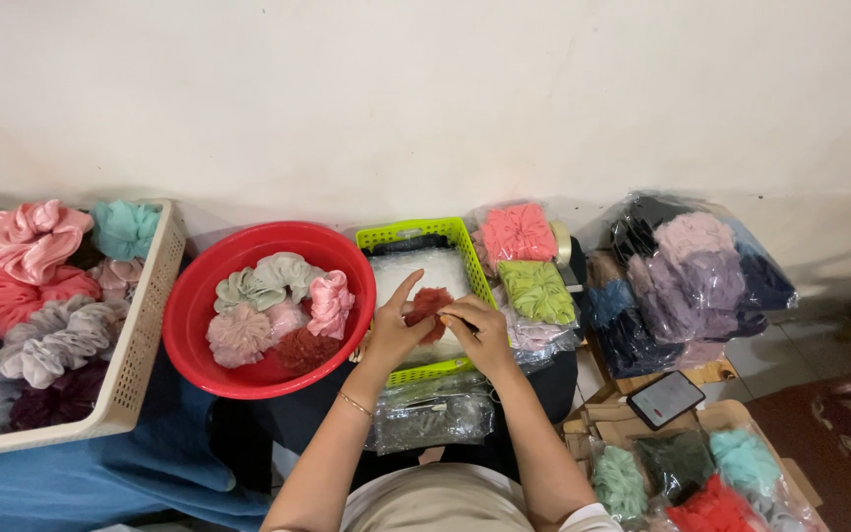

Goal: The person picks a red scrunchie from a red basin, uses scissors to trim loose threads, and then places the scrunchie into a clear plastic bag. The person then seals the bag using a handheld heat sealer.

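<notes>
Rust-red scrunchie is being pinched by both hands, left hand and right hand, over the green basket; bagging seems next.

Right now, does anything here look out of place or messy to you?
Only one thing: a dark phone lies tilted on cardboard boxes among bagged scrunchies. Otherwise all is sorted; both hands hold a rust-red scrunchie over the green basket.
</notes>
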